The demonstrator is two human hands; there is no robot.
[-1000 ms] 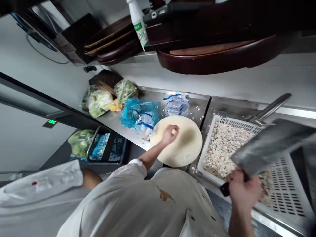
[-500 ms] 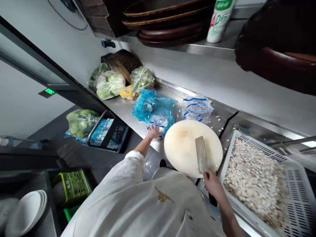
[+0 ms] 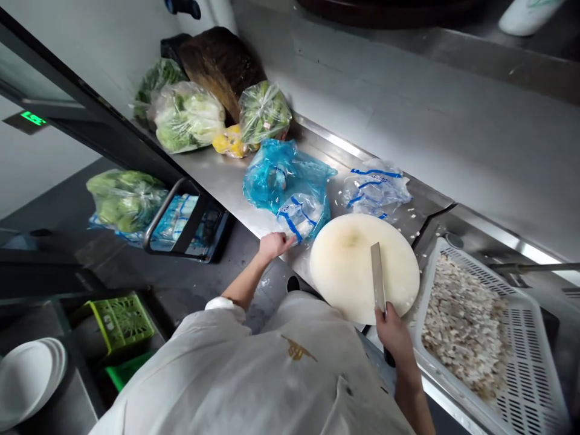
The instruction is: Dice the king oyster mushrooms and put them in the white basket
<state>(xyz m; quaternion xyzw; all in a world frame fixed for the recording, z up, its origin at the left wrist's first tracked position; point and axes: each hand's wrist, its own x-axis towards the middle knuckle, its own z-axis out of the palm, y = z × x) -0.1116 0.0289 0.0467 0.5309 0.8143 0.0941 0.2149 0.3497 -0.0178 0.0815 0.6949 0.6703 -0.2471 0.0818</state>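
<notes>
My right hand (image 3: 392,329) is closed around the handle of a cleaver (image 3: 377,272). Its blade stands nearly on edge over the round white cutting board (image 3: 342,266). At the counter's front edge, my left hand (image 3: 274,244) is closed, with its fingertips at the lower corner of a clear plastic bag with blue stripes (image 3: 299,214). Something whitish is inside that bag, but I cannot make out what. The bag lies on a larger blue plastic bag (image 3: 267,172). Behind the board is a crumpled clear bag (image 3: 374,187), also blue-striped.
On the right, a white slotted basket (image 3: 525,362) holds many chopped pale pieces (image 3: 462,326). Bagged greens (image 3: 188,118) and a yellow bundle (image 3: 230,142) sit at the counter's far left. A trolley (image 3: 167,217) with bagged vegetables stands on the floor. White bits dot the counter.
My left hand has drawn back from on top of the striped bag to its lower corner, fingers now curled. The cleaver has turned more edge-on. The view has tilted downward.
</notes>
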